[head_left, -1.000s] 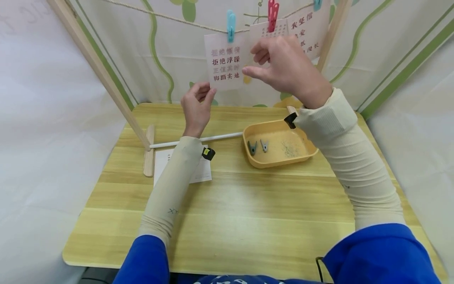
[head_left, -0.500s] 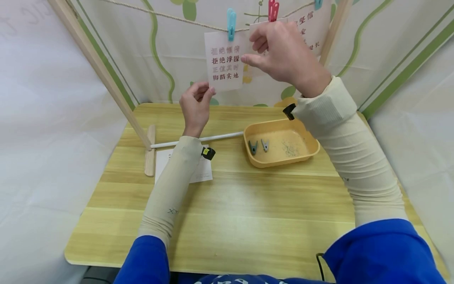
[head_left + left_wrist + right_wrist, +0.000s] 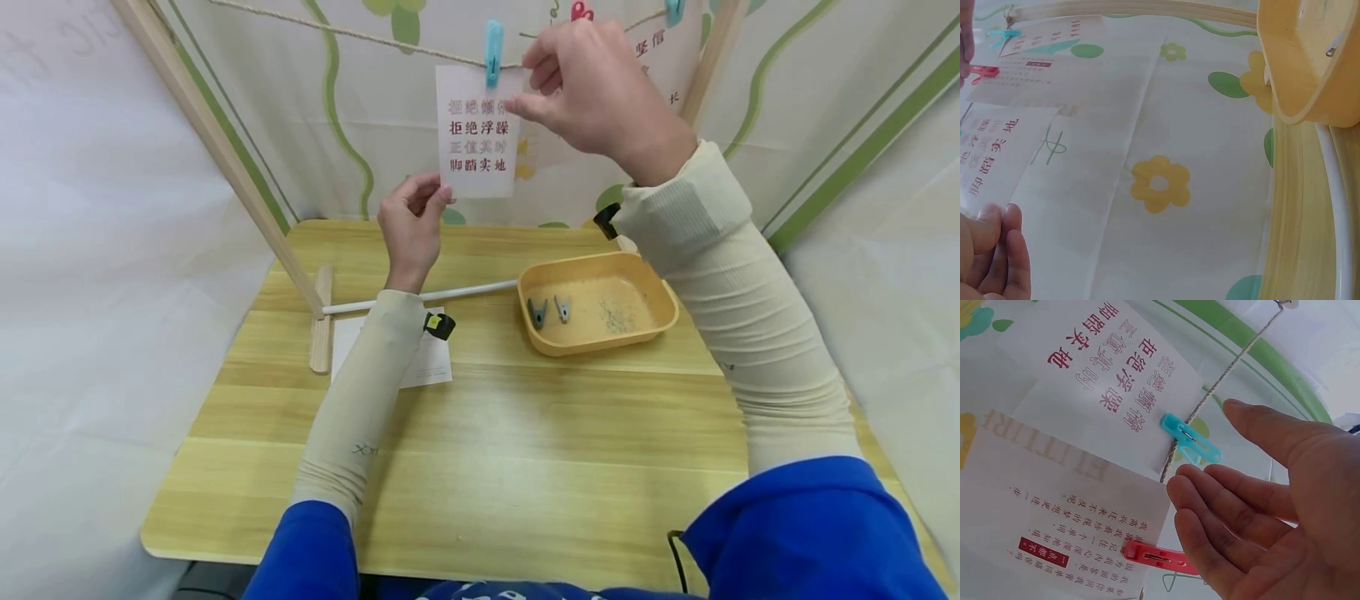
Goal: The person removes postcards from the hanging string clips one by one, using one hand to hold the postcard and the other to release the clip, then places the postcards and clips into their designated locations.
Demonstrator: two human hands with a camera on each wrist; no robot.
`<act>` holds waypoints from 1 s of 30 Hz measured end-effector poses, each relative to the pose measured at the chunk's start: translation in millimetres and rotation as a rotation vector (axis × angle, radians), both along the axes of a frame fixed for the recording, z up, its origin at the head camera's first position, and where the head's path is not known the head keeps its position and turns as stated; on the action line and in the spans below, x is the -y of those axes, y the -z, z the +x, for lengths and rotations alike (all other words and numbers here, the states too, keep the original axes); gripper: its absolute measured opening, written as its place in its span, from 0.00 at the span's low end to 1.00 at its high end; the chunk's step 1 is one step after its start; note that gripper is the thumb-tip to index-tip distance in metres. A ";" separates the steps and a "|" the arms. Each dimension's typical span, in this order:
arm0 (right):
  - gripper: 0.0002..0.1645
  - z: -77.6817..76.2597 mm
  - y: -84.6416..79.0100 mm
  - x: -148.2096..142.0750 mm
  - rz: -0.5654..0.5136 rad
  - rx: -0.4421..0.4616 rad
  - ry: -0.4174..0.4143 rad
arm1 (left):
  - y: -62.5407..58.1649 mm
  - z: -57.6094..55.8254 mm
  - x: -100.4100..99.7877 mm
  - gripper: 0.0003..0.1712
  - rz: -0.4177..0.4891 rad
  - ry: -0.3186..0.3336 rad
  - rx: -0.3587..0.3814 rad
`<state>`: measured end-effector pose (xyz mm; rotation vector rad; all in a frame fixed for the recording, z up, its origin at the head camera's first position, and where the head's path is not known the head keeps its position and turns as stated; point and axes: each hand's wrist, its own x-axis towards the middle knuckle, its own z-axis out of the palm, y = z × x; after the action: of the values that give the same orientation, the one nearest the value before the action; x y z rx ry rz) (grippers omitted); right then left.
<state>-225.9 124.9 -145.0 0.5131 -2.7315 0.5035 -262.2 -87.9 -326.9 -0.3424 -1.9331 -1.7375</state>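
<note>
A white card with printed Chinese characters (image 3: 480, 142) hangs from the rope under a light blue clothespin (image 3: 492, 54). My left hand (image 3: 411, 229) pinches the card's lower left corner between thumb and fingers, as the left wrist view also shows. Beside the card's upper right part, my right hand (image 3: 600, 92) is raised with fingers loosely bent and nothing between them. In the right wrist view, the blue clothespin (image 3: 1191, 437) and a red clothespin (image 3: 1160, 556) are close to its fingertips. The red one clips a second printed card (image 3: 1079, 506), mostly hidden by my hand in the head view.
A yellow tray (image 3: 558, 346) with two grey clothespins (image 3: 550, 311) stands on the wooden table (image 3: 525, 467). Wooden posts (image 3: 225, 158) carry the rope (image 3: 360, 35). Another card (image 3: 429, 364) lies under my left forearm, near a white rod (image 3: 472, 290).
My right hand has risen a little, covering more of the second card and red clothespin. The left hand stays at the hanging card's corner.
</note>
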 end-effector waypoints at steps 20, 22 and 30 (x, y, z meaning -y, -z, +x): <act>0.33 -7.0 -22.6 5.9 0.042 0.084 0.090 | -2.7 -0.3 1.9 0.10 0.030 0.009 0.012; 0.33 -7.1 -24.3 7.8 0.053 0.091 0.096 | -2.8 -0.2 1.8 0.10 0.028 0.006 0.014; 0.34 -11.0 -32.7 15.2 0.066 0.119 0.121 | -5.1 0.7 1.7 0.10 0.027 0.002 0.050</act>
<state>-236.8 109.7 -112.3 0.3402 -2.8798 0.4276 -261.5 -89.6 -321.8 -0.2948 -1.9425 -1.7879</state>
